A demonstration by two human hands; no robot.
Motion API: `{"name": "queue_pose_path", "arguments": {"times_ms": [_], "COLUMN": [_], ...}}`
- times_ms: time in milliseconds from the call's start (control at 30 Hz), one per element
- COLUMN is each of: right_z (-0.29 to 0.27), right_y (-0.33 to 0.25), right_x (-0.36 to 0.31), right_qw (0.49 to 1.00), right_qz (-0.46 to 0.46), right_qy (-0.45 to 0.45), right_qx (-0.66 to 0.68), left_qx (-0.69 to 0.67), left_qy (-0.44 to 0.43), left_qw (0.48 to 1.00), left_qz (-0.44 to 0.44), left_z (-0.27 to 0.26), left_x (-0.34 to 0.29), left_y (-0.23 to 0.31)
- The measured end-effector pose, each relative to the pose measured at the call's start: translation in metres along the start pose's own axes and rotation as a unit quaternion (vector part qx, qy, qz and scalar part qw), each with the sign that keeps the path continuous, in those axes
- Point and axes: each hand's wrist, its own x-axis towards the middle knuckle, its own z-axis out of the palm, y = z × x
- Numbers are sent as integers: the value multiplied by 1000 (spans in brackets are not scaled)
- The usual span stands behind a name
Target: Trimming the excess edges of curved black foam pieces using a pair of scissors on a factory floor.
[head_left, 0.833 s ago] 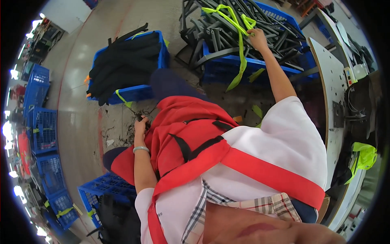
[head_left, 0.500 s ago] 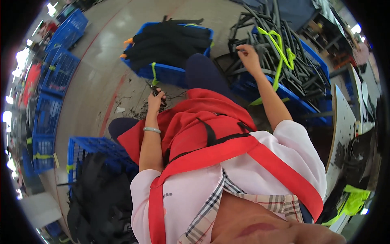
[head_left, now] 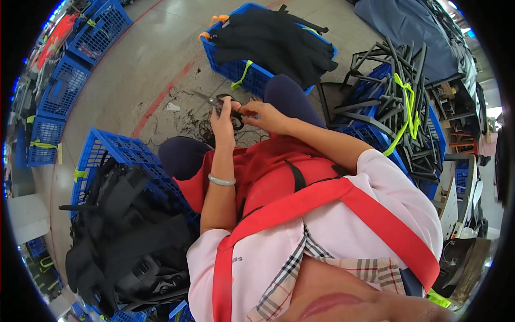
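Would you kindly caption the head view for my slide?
Both hands, left hand and right hand, meet on scissors above the lap, blue crates around.

both hands point(head_left: 240, 114) on scissors point(head_left: 217, 102), blue crates point(head_left: 115, 155) around

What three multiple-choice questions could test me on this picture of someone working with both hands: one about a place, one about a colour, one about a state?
1. Where do the left hand and right hand meet?
A. Above the knees, over the thread-littered floor
B. Inside the crate of black frames
C. Behind the back

2. What colour is the bracelet on the left wrist?
A. Red
B. Pale green
C. Black

3. How full is the blue crate at lower left?
A. Empty
B. Holding one shoe
C. Heaped with black bags

Answers: 1 A, both hands close together on a small dark item ahead of the knees; 2 B, a pale ring shows; 3 C, bags pile above its rim.
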Motion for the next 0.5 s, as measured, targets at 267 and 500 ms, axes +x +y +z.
{"name": "queue_pose_path", "arguments": {"times_ms": [267,500], "right_z": [48,102], "right_y": [23,59], "right_x": [51,70], "right_qw": [997,987], "right_qz": [-67,-23], "right_qy": [5,-76], "right_qx": [43,141], "left_qx": [43,185], "left_qy": [60,218], "left_qw": [995,958], "left_qz": [70,6], "left_z": [-18,-47], "left_x": [15,21], "left_y": [-15,-44]}}
